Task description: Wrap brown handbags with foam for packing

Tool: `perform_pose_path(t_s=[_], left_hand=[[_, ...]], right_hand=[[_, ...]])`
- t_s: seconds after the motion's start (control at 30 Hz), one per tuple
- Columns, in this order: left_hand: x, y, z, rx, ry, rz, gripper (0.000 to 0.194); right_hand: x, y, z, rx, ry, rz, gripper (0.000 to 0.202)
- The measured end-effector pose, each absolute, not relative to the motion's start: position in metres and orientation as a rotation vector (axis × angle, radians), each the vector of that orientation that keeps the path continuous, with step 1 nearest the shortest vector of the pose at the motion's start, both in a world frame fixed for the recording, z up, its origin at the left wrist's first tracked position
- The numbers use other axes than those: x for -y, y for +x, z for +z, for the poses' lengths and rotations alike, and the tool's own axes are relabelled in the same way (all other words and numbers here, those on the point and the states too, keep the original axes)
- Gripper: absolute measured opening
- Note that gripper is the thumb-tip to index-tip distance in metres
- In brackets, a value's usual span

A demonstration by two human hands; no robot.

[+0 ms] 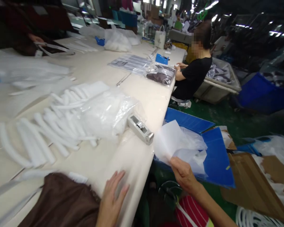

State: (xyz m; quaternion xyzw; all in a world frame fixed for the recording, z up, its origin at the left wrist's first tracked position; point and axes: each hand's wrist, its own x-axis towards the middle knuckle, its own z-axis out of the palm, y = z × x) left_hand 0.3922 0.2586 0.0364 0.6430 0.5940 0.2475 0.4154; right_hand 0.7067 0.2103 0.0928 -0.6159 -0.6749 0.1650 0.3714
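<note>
My right hand (184, 174) pinches the lower edge of a white sheet (169, 140), which looks like thin paper, over an open blue box (219, 154) beside the table. More crumpled white sheets (194, 157) lie in that box. My left hand (113, 198) rests with fingers spread near the table's edge, next to a dark brown garment (66, 201) at the bottom left. Between the hands and the far end, a grey tape dispenser (140, 128) sits at the table's edge, touching a clear plastic bag (109, 110).
Many white foam-like strips (47, 132) cover the left of the long table (153, 97). A co-worker (194, 69) sits at the far right edge by bagged brown clothing (159, 77). Cardboard (253, 183) and a red striped thing (191, 211) lie at lower right.
</note>
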Motion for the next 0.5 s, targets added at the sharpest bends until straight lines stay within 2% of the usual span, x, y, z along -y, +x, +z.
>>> perform_pose_path(t_s=[0.1, 0.2, 0.27, 0.33, 0.37, 0.5], left_hand=[[-0.246, 0.422, 0.077, -1.127, 1.11, 0.737, 0.064], [-0.23, 0.425, 0.097, -0.978, 0.813, 0.779, 0.055], [-0.213, 0.422, 0.099, -1.005, 0.73, 0.828, 0.05], [-0.194, 0.421, 0.097, -1.003, 0.74, 0.846, 0.051], [-0.184, 0.421, 0.096, -1.002, 0.795, 0.82, 0.051], [-0.15, 0.4, 0.101, -1.204, 1.396, 0.662, 0.047]], right_hand=[[-0.188, 0.647, 0.108, 1.795, -1.343, 0.85, 0.029], [-0.16, 0.614, 0.112, 1.513, -1.249, 1.436, 0.026], [-0.149, 0.601, 0.112, 1.116, -1.193, 1.735, 0.049], [-0.146, 0.589, 0.113, 0.713, -1.184, 1.845, 0.073], [-0.148, 0.583, 0.115, 0.556, -1.224, 1.844, 0.076], [-0.161, 0.567, 0.127, 0.267, -1.509, 1.716, 0.07]])
